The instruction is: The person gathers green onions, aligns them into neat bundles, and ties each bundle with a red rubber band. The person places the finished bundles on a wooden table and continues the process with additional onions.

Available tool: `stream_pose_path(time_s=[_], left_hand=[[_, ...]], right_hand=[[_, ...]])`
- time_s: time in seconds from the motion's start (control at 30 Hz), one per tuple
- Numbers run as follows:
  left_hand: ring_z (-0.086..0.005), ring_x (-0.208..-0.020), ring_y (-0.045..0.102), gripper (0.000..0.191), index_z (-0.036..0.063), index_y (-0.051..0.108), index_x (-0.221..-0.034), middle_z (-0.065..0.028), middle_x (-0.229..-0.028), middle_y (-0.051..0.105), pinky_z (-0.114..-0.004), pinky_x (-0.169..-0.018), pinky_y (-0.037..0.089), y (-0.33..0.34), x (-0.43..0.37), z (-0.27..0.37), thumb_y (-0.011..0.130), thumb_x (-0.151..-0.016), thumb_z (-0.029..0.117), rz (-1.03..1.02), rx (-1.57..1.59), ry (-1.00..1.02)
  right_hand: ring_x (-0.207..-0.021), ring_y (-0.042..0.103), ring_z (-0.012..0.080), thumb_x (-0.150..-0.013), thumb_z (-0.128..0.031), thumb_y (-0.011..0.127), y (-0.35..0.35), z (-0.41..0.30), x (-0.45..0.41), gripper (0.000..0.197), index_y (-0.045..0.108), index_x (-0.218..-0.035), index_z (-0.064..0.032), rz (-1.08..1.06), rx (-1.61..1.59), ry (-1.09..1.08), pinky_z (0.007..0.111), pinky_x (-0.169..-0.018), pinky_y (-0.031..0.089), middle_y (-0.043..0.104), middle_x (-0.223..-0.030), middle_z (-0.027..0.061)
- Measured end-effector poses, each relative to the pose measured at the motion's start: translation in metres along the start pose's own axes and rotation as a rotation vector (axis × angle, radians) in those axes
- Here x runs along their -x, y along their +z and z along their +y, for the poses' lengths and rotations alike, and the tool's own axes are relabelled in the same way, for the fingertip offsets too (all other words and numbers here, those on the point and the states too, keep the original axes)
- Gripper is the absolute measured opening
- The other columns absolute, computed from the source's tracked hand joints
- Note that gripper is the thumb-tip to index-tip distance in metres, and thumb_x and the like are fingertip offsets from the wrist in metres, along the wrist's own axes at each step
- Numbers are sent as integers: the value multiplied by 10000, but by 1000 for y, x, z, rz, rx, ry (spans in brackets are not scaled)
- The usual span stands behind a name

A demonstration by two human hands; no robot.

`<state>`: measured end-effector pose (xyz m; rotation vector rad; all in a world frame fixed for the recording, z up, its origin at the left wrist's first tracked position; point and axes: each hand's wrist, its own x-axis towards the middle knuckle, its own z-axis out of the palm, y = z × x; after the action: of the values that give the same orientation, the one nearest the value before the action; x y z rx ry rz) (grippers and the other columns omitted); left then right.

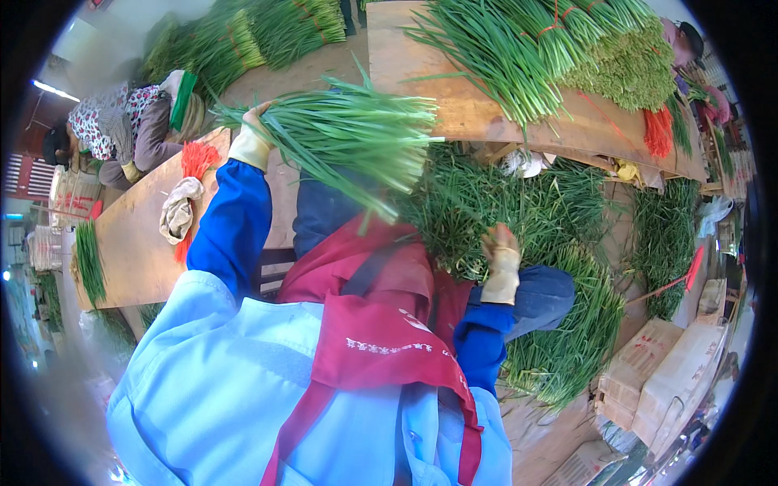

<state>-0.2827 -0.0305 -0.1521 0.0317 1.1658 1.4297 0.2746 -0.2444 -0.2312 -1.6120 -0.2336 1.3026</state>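
My left hand (255, 130), in a pale cuffed glove, grips a loose bunch of long green Chinese chives (358, 127) by the leafy end. The white-green stem ends point right and are blurred. My right hand (502, 246), also in a pale cuffed glove, is low at the right, above a heap of loose green leaves (516, 194); its fingers are blurred, and whether it holds anything is unclear. Beyond, more chives (492, 54) lie on a wooden table (413, 61), beside bundles tied with red bands (553, 36).
At the left, a wooden board (134, 243) bears red ties (197, 159) and a rolled cloth (180, 209). A person (127, 121) crouches behind it. More chives (571, 328) are piled by my right leg, near pale boxes (681, 376). Another person (681, 42) is at the upper right.
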Motion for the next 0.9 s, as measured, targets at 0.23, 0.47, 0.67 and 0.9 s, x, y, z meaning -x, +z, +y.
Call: stream_pose_path(time_s=[0.23, 0.47, 0.67, 0.9], left_hand=[[-383, -960, 663, 299, 44, 637, -1093, -175, -1065, 699, -551, -923, 506, 1, 4, 0, 442, -988, 245, 24, 40, -32], [-405, -996, 664, 314, 33, 629, -1125, -202, -1075, 703, -557, -970, 498, -9, -2, 2, 441, -991, 247, -29, 106, -124], [-401, -975, 667, 309, 44, 632, -1125, -206, -1075, 697, -554, -942, 516, 0, 12, 2, 430, -997, 240, -6, 52, -61], [-363, -892, 660, 320, 43, 638, -1040, -163, -995, 702, -511, -862, 523, -4, 1, -1, 415, -996, 268, -8, -13, -40]], right_hand=[[-1066, 648, 202, -958, -380, 658, 146, 9, 84, 500, 588, -1320, -42, -812, 22, 42, 341, -914, 516, 656, -1232, 104], [-849, 663, 121, -973, -274, 652, 187, -31, 115, 322, 699, -1149, -8, -721, 77, 26, 258, -765, 519, 729, -976, 78], [-712, 619, 154, -938, -266, 698, 109, -47, 111, 226, 701, -930, -40, -849, -60, -343, 340, -774, 549, 672, -825, 44], [-904, 675, 152, -957, -353, 685, 53, -46, 93, 595, 483, -1429, -50, -449, 219, -71, 303, -810, 551, 616, -1327, 127]])
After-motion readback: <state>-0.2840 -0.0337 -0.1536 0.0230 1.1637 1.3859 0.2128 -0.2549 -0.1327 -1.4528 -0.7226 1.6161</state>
